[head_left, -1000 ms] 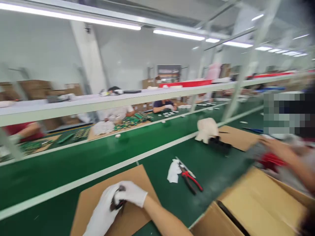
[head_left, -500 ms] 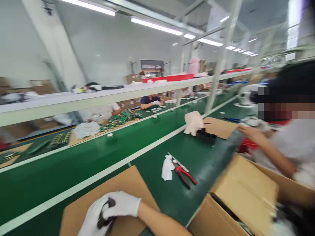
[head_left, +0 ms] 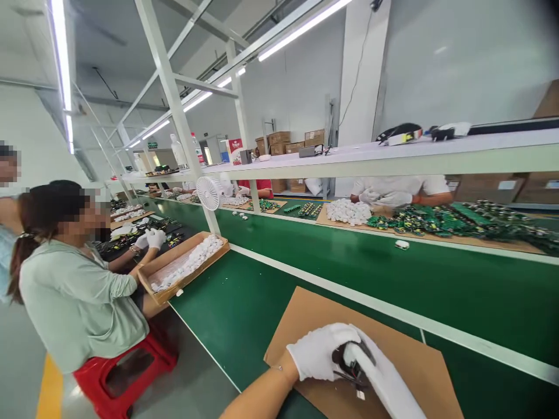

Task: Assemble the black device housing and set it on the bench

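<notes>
Both grips closed on one small dark part (head_left: 347, 364), held between them just above the cardboard sheet (head_left: 314, 314).

Left hand (head_left: 321, 352), white-gloved, comes in from the lower left and wraps the part's left side; right hand (head_left: 384, 381), also gloved, comes up from the lower right with its fingers curled over the part's top and right side. The part sits between the two palms, mostly hidden, so its long axis cannot be told; thin wires and a small white plug (head_left: 361, 394) hang out below it, towards the wearer. Neither hand is nearer: both touch it. The sheet lies on the green worktop (head_left: 244, 302), near its front edge. Well apart to the left, a seated co-worker (head_left: 74, 279) works with gloved hands beside a tray of white pieces (head_left: 186, 265).
</notes>
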`<state>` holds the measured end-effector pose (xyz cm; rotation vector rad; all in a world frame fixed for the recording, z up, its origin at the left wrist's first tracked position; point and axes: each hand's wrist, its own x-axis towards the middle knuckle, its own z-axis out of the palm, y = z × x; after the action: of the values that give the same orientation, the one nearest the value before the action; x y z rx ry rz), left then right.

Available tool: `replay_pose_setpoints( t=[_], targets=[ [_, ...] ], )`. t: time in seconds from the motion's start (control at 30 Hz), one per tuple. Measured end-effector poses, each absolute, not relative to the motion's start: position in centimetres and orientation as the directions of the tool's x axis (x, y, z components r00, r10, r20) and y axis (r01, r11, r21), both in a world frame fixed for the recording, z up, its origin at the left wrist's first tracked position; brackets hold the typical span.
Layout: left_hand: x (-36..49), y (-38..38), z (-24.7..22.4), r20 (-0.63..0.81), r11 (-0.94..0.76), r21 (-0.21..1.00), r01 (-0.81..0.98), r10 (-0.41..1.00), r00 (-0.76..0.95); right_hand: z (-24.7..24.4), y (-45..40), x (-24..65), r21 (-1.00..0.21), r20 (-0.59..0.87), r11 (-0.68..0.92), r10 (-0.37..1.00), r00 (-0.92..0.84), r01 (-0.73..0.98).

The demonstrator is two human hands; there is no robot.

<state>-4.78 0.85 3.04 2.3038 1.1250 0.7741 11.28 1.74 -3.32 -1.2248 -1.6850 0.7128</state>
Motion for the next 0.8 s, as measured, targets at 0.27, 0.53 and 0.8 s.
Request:
replay_pose_setpoints(
  t=[0.27,0.53,0.8],
  targets=[
    [-5.3,-0.4,3.0,0.269,-0.529,0.647,0.550,0.833,0.484,-4.6,1.9,10.5,-0.878,0.310,0.353,0.934,-0.177,0.324],
    [-4.3,-0.2,0.8,0.391,-0.609,0.705,0.364,0.761,0.517,-1.0,0.1,11.6,-0.989,0.133,0.144,0.974,-0.185,0.047],
    [-6.2,2.4,-2.3,0.643,-0.649,0.256,0.717,0.668,0.374,0.6,-0.2,13.0,-0.990,0.109,0.117,0.990,-0.090,0.084]
  ],
)
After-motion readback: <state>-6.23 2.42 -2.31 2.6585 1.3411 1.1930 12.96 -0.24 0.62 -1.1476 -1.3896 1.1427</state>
